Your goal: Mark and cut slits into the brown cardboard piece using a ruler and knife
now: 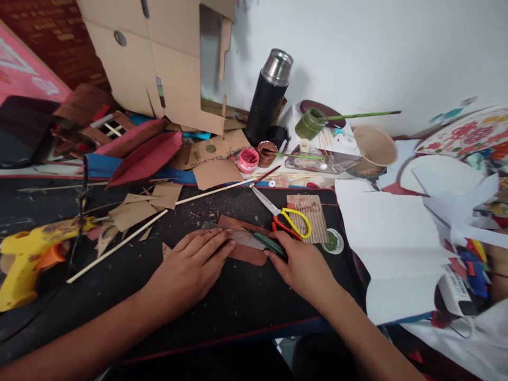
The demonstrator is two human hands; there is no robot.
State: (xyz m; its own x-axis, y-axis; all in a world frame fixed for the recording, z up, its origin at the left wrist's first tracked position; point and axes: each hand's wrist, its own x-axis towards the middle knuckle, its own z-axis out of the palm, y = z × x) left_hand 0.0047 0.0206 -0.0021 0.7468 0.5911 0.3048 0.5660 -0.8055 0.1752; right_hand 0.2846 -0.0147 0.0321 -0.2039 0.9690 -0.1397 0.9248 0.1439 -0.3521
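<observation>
A reddish-brown strip of cardboard [248, 255] lies on the black mat, with a flat translucent ruler [250, 239] across it. The outstretched fingers of my left hand [194, 264] press flat on the ruler's left part, covering it and some of the strip. In the grip of my right hand [304, 264] is a green utility knife [270, 244], its narrow tip pointing left at the ruler's upper edge. Just beyond that hand rest scissors [278, 211] with yellow and orange handles, partly on a corrugated cardboard piece [317, 222].
A yellow glue gun [35, 254] lies left, near cardboard scraps [135, 211] and a long wooden stick [119, 246]. Behind stand a black thermos [265, 95], a pink paint jar [248, 160] and a green paint jar [311, 124]. White paper [392, 238] is at right.
</observation>
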